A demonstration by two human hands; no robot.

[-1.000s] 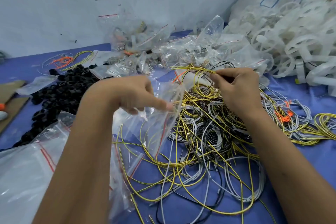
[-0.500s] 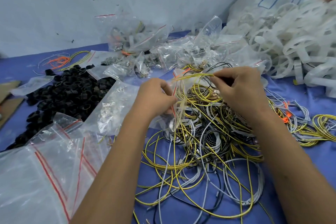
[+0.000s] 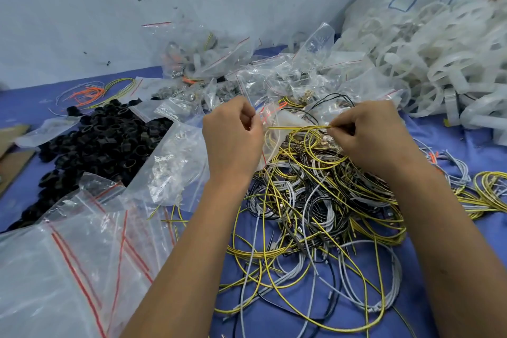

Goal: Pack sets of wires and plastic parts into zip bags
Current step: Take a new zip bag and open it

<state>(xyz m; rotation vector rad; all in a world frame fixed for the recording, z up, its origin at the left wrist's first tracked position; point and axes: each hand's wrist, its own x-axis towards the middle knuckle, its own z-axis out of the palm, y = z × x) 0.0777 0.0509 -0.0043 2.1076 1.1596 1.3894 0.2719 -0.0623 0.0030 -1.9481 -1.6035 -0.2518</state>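
Now mid-frame: right hand (image 3: pixel 375 137) pinching yellow wires (image 3: pixel 299 128), feeding toward zip bag (image 3: pixel 274 129) gripped by left hand (image 3: pixel 233 134). Risk: loops trailing into wire pile (image 3: pixel 315 200) below, snagging, dragging extras, missing bag mouth.
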